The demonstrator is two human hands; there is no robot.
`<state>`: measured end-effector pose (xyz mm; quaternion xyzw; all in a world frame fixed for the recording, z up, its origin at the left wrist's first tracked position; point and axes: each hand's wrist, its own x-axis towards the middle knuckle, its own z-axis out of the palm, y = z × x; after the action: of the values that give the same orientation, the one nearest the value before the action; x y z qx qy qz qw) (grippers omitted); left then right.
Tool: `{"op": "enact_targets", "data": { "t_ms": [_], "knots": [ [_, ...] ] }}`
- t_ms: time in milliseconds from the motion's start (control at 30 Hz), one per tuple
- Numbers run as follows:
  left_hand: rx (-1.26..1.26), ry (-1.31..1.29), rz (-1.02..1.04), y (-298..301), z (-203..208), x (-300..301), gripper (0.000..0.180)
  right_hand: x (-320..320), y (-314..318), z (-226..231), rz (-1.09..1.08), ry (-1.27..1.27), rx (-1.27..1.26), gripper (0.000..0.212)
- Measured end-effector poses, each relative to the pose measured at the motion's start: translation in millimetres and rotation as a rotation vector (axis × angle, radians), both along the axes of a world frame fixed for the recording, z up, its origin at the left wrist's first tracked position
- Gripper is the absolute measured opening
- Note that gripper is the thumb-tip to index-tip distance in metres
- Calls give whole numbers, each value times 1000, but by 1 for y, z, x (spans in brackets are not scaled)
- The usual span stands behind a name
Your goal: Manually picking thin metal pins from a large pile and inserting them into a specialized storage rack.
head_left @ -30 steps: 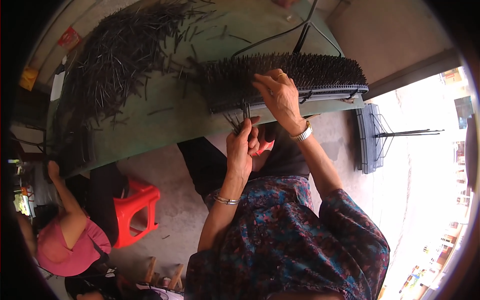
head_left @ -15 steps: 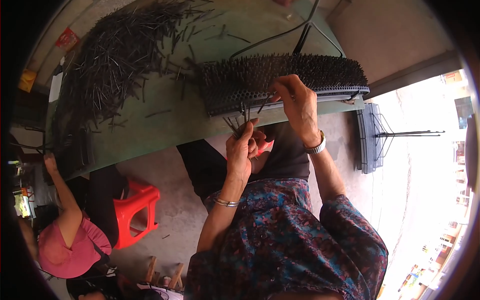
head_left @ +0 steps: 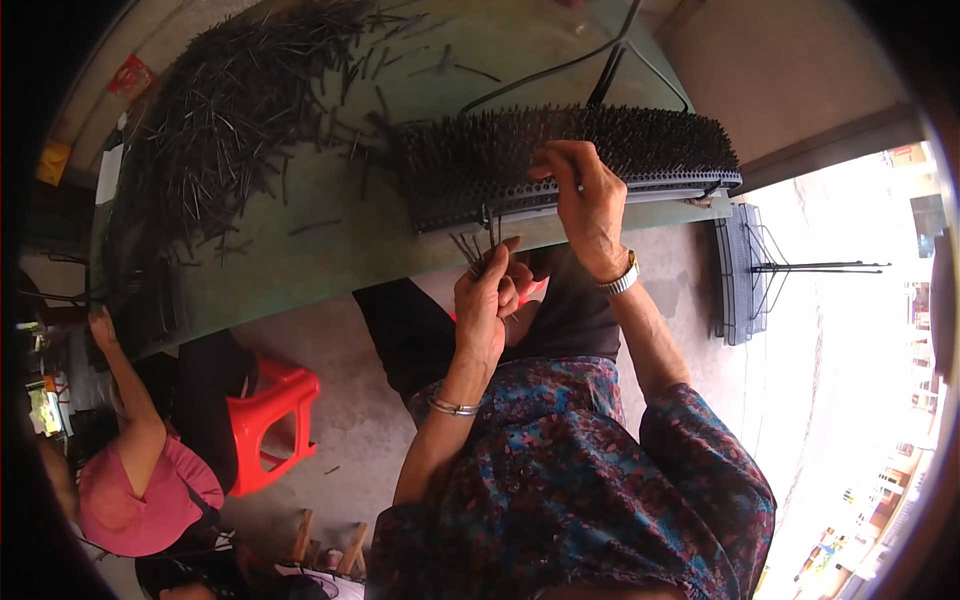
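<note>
My left hand [head_left: 487, 292] is closed around a small bunch of thin black sticks [head_left: 466, 247], whose ends fan out above the thumb. It hovers just off the table's near edge. Above and to the right, my right hand [head_left: 590, 205] has thumb and forefinger pinched together at the front rows of a curved, perforated black rack [head_left: 640, 182]. Whatever lies between those fingertips is too dark to make out. Many short black sticks [head_left: 600, 135] stand upright in the rack's holes, packed closely toward the back, while bare holes show along its front edge.
A big heap of loose black sticks [head_left: 225, 120] covers the left of the green table [head_left: 330, 270], with strays around it. A bent metal rod frame [head_left: 600, 75] stands behind the rack. Another perforated rack [head_left: 740, 275] is at right. A co-worker [head_left: 140, 470] sits left, near a red stool [head_left: 275, 425].
My right hand has moved slightly left and up, bringing its pinch from in front of the rack onto the holes. The stick seen in it earlier no longer shows clearly. My left hand barely moved.
</note>
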<state>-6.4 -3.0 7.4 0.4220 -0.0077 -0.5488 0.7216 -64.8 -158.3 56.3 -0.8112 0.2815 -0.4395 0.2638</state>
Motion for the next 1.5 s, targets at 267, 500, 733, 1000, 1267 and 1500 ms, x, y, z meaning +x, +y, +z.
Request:
{"op": "enact_targets", "data": {
  "t_ms": [267,500,733,1000,1267,1500],
  "knots": [
    [13,17,19,-3,6,-4,35,1,-2,-9,41,138,-188,14],
    [15,40,11,-4,5,-6,34,1,-17,0,147,263,-247,12],
    [3,38,24,-3,4,-7,34,-3,-19,-14,74,328,-320,13],
    [-11,-3,2,-5,9,-3,38,-13,5,-3,494,308,540,19],
    [19,-103,75,-4,13,8,41,17,0,27,105,131,218,9],
    [8,12,47,-6,9,12,31,47,-10,0,103,101,30,10]
  ]
}}
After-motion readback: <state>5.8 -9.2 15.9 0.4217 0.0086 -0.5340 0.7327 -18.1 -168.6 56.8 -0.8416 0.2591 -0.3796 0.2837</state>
